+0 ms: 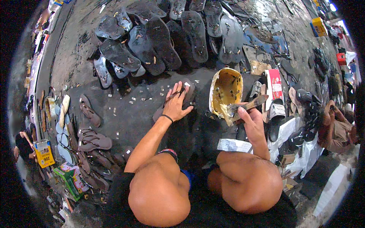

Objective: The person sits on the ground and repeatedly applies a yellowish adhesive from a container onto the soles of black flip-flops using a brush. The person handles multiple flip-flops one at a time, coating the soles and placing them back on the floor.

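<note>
My left hand (175,105) lies with its fingers stretched out over a dark brown flip-flop (188,86) on the black ground, pressing on its strap area; the hand hides much of the sandal. In my right hand (251,122) is a flat brush with a worn wooden handle (257,102), gripped between thumb and fingers. Its bristle end, caked with yellowish glue, rests at the near right rim of a cut-open pale tub (211,91). Yellow-brown glue with dark specks coats the tub's inside.
Several large black soles (194,36) lie overlapping along the far side. Brown flip-flops (93,140) and a yellow box (44,154) are at the left. To the right are a red-and-white box (274,85), more sandals, and another person (338,127). Small pale scraps dot the ground.
</note>
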### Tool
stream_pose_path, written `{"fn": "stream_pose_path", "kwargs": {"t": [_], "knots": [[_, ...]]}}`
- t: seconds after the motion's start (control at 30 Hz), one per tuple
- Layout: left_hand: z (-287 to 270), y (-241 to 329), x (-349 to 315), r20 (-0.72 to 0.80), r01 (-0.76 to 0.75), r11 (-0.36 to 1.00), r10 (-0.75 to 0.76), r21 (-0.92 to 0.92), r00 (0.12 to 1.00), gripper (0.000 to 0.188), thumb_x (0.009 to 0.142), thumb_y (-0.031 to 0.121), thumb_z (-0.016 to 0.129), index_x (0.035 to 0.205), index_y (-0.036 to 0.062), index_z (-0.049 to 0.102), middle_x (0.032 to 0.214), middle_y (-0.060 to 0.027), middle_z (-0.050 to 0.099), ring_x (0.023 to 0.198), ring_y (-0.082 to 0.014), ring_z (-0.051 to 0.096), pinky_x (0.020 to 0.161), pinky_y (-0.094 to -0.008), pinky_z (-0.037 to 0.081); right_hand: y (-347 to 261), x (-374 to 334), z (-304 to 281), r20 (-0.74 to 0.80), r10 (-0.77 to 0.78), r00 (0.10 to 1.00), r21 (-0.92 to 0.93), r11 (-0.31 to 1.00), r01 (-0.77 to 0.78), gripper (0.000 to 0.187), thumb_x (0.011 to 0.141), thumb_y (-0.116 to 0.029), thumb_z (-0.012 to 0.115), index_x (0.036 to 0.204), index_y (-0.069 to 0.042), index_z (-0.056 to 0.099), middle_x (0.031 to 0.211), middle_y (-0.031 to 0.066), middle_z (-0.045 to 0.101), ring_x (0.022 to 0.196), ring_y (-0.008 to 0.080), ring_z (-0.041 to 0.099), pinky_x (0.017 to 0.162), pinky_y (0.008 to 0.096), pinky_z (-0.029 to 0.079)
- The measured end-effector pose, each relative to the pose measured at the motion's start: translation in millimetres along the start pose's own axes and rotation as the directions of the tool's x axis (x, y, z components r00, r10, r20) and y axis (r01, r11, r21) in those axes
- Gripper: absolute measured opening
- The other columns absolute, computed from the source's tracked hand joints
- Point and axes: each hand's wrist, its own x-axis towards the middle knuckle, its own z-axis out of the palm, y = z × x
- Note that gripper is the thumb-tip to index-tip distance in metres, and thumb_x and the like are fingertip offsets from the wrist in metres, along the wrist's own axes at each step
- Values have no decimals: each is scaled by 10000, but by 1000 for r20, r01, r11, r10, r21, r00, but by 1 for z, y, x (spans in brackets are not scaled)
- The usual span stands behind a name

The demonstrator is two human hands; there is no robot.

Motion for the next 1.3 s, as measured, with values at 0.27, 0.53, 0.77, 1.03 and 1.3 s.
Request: {"fn": "stream_pose_path", "kwargs": {"t": [0.27, 0.53, 0.77, 1.03, 1.3], "knots": [[4, 10, 20, 31, 45, 974, -53, 221, 998, 812, 881, 551, 641, 1540, 164, 368, 1632, -115, 257, 1469, -352, 250, 1151, -560, 223, 13, 4, -2, -28, 51, 998, -39, 998, -52, 311, 994, -229, 636, 1191, 10, 616, 1034, 46, 693, 857, 114, 644, 732, 271, 508], [-83, -5, 25, 319, 185, -337, -402, -923, 858, 591, 1006, 442, 421, 1373, -6, 539, 1410, -231, 536, 1253, -348, 576, 939, -459, 556, -71, 64, 83, 176, -585, 792, -176, 773, 610, 256, 848, -103, 776, 1093, -64, 713, 1088, 83, 726, 983, 254, 691, 871, 364, 535], [-108, 19, -1, 150, 17, -299, -429, -954, 891, 620, 999, 469, 422, 1389, -4, 516, 1414, -221, 534, 1274, -344, 554, 997, -463, 509, -65, 60, 127, 466, -675, 572, -227, 534, 815, 269, 824, -69, 716, 1090, -107, 721, 994, 137, 721, 922, 339, 690, 787, 421, 546], [-122, 17, -2, 148, -7, -393, -362, -920, 920, 655, 992, 501, 423, 1406, -3, 489, 1419, -210, 532, 1297, -340, 529, 1065, -468, 456, -73, 100, 121, 164, -692, 703, -208, 673, 710, 168, 882, -162, 690, 1033, -93, 712, 958, 177, 712, 925, 384, 687, 800, 463, 543], [-100, 1, -22, 55, -81, -335, -378, -939, 924, 495, 1029, 362, 417, 1361, 10, 520, 1310, -154, 602, 1219, -300, 563, 1045, -447, 463, -94, 135, 128, 170, -664, 728, -365, 644, 672, 263, 900, -265, 714, 997, -22, 688, 923, 189, 702, 841, 376, 695, 728, 430, 557]]}}
